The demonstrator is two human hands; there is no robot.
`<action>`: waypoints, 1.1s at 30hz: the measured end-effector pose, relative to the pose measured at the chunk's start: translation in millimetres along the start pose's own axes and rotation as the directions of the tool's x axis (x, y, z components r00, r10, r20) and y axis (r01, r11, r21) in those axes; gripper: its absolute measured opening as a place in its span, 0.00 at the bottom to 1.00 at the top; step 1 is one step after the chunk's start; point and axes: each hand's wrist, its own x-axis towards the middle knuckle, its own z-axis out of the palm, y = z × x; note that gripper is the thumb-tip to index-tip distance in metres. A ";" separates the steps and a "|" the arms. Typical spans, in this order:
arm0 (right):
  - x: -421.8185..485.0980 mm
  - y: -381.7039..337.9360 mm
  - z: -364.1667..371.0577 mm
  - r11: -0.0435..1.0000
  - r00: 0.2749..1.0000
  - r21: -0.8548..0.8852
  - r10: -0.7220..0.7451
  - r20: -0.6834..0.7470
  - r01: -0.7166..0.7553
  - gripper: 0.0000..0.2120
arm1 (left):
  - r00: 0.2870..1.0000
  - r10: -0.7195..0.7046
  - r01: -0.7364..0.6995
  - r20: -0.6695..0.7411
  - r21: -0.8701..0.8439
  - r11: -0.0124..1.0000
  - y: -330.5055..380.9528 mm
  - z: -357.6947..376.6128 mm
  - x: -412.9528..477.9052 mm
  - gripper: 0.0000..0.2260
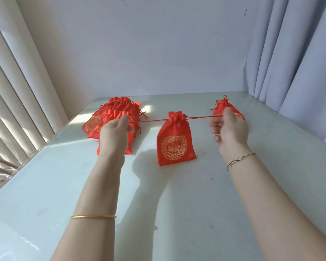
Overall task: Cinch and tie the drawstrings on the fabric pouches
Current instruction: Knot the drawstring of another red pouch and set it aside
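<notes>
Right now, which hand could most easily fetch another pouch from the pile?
Probably the left hand: the pile lies just beyond it. The right hand is across the table, by a single pouch. Both pinch the drawstrings.

Your middle pouch [174, 140] is red with a round gold floral medallion, and its drawstrings [201, 117] are red too. The pile of pouches [102, 119] at far left and the far-right pouch [224, 107] are red with gold print. Your table [177, 204] is pale greenish white.
</notes>
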 end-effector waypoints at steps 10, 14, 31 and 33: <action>-22.6 -31.2 16.2 0.999 0.966 -0.011 -0.049 0.255 0.053 0.19 | 0.913 0.061 0.221 0.403 -0.617 0.755 46.2 8.6 -12.5 0.19; -45.3 -51.6 21.6 0.958 0.862 -0.112 -0.181 0.473 0.263 0.16 | 0.843 0.180 0.047 0.507 -0.402 0.915 54.5 16.9 -27.9 0.05; -51.8 -57.2 14.0 0.879 0.689 -0.279 -0.074 0.721 0.387 0.08 | 0.807 0.249 -0.175 0.535 -0.186 0.967 65.7 15.4 -40.1 0.11; -53.4 -55.0 15.0 0.867 0.659 -0.266 -0.091 0.746 0.421 0.07 | 0.807 0.248 -0.152 0.536 -0.218 0.964 65.6 14.2 -39.4 0.11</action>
